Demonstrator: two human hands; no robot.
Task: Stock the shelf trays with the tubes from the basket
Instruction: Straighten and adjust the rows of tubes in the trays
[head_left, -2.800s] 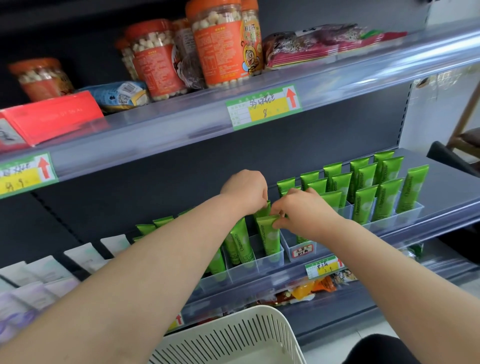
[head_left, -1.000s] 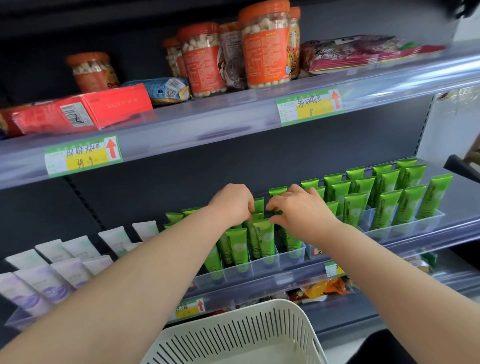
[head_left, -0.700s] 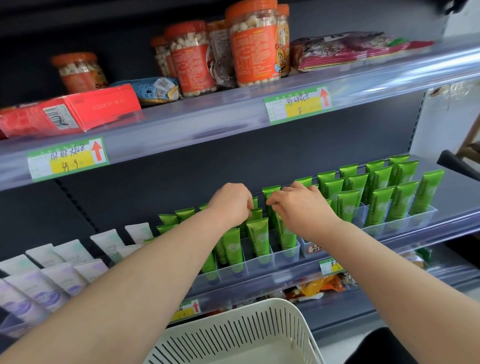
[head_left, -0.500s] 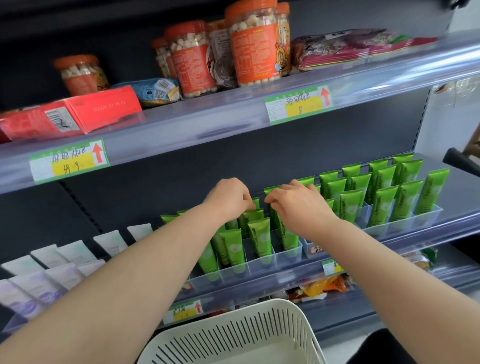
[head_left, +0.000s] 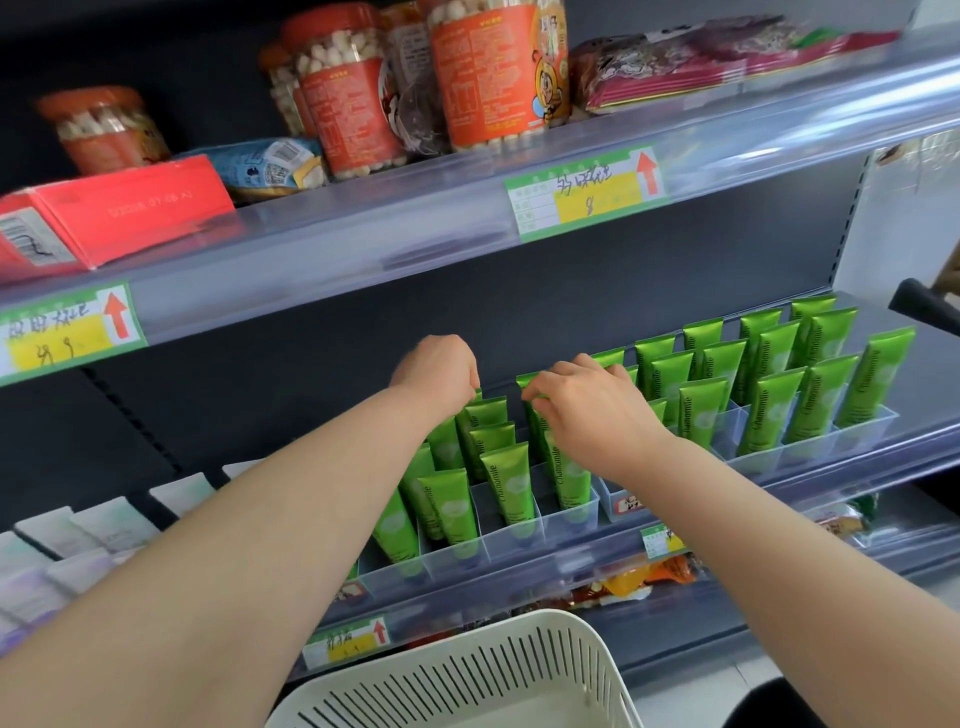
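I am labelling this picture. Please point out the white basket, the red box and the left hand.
white basket (head_left: 519, 622), head view, on its top rim.
red box (head_left: 130, 208), head view, on its top face.
left hand (head_left: 439, 371), head view, on its back.

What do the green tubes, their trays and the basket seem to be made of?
Green tubes: probably soft plastic laminate, with a metallic satin sheen. Trays: clear rigid plastic; tubes show through the walls. Basket: cream plastic, matte, with moulded slots.

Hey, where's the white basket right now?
The white basket sits at the bottom centre of the head view, nearest the camera, directly below the shelf's clear trays of green tubes.
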